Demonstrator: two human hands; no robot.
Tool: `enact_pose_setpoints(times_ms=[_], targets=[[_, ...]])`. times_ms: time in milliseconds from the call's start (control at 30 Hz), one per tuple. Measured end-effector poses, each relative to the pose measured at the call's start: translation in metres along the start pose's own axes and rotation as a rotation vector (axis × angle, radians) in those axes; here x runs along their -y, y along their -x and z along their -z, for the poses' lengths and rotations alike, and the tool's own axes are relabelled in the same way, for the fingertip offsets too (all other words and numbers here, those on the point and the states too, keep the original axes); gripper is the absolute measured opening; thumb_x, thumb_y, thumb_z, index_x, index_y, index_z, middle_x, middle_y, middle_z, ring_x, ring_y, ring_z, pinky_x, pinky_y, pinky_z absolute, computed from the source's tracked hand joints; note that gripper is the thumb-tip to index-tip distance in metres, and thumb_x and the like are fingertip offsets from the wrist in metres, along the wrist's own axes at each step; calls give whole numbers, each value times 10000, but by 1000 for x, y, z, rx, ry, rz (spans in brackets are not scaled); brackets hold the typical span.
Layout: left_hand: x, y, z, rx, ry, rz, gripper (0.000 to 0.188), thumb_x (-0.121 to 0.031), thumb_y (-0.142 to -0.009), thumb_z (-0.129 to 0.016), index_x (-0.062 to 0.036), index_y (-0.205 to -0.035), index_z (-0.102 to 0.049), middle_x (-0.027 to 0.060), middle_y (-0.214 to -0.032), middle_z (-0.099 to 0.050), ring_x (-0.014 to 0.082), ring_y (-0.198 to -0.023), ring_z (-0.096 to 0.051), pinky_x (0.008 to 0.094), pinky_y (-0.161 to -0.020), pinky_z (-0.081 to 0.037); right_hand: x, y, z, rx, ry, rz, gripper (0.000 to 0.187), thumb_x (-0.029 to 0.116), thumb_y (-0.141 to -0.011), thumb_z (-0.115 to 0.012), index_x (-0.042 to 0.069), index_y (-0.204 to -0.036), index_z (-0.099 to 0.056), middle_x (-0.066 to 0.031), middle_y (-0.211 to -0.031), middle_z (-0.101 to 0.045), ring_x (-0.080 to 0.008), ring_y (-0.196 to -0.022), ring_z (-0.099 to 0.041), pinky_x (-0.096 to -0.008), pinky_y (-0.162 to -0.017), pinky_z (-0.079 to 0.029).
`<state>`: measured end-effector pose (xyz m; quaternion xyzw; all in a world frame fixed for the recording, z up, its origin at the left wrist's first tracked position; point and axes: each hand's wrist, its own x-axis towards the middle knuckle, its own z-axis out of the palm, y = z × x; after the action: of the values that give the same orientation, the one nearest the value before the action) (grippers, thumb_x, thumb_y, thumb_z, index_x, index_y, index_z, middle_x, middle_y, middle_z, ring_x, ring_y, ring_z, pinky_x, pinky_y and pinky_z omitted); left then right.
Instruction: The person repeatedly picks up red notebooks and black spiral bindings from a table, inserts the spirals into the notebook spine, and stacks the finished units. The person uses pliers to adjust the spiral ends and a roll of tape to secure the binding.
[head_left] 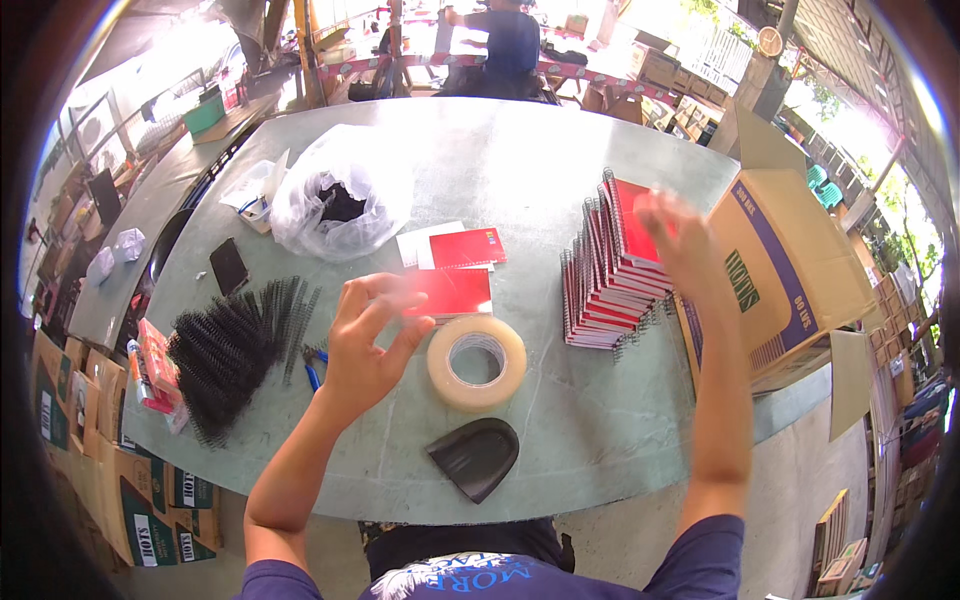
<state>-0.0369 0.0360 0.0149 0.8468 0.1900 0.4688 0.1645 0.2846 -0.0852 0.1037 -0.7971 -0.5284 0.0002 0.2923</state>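
Observation:
My left hand (368, 335) is open, thumb and fingers apart. It hovers just left of a low pile of red notebook covers with white pages (455, 292), and its fingertips are slightly blurred. Behind that pile lies another red cover (468, 248) on white sheets. To the right, my right hand (685, 240) is over the top of a tall, leaning stack of red spiral-bound notebooks (612, 285). Its fingers are loosely apart and blurred, with nothing visibly gripped; whether they touch the top notebook I cannot tell. Many loose black spiral coils (235, 345) are heaped at the left.
A tape roll (478, 364) and a black curved plastic piece (476, 458) lie near the front edge. Blue-handled pliers (312, 370), a dark phone-like slab (229, 266) and a white plastic bag (345, 195) are leftward. An open carton (765, 275) stands right. Another person (512, 45) is far back.

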Motion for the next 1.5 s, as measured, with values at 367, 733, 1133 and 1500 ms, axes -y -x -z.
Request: enact_pose_setpoints(times_ms=[367,733,1133,1500], targets=[[29,39,29,61,65,217,141,-114,-756,-720,-65,-882,-679,96,-935,-616,234,-881,-584,338,-733,-468,-13,-81,-15,24,584,-335,1014,743,-597,-624,72,-1337,-449,-198,-1384,-412,-315,-1277,-405,-376,-1060,-309],[122,54,13,220,-169,477,161,-180,-815,-659,-38,-887,-683,121,-882,-637,262,-845,-600,357,-753,-474,88,-4,-249,308,250,537,288,211,-713,-739,12,-881,-617,-110,-951,-611,-305,-944,-588,-401,-767,-514],[109,26,-25,49,-107,349,307,-234,-826,-665,-10,-1019,-581,119,-943,-578,222,-705,-585,365,-607,-465,86,8,-189,-58,-768,-11,207,6,-771,-630,-4,-974,-591,-108,-896,-646,-154,-868,-633,-297,-754,-517],[37,44,-43,308,419,457,144,-44,-786,-675,20,-913,-649,105,-772,-657,110,-671,-561,292,-621,-477,85,94,-166,-27,-407,303,296,68,-741,-652,-8,-1020,-586,-133,-989,-634,-293,-943,-604,-394,-916,-414]])
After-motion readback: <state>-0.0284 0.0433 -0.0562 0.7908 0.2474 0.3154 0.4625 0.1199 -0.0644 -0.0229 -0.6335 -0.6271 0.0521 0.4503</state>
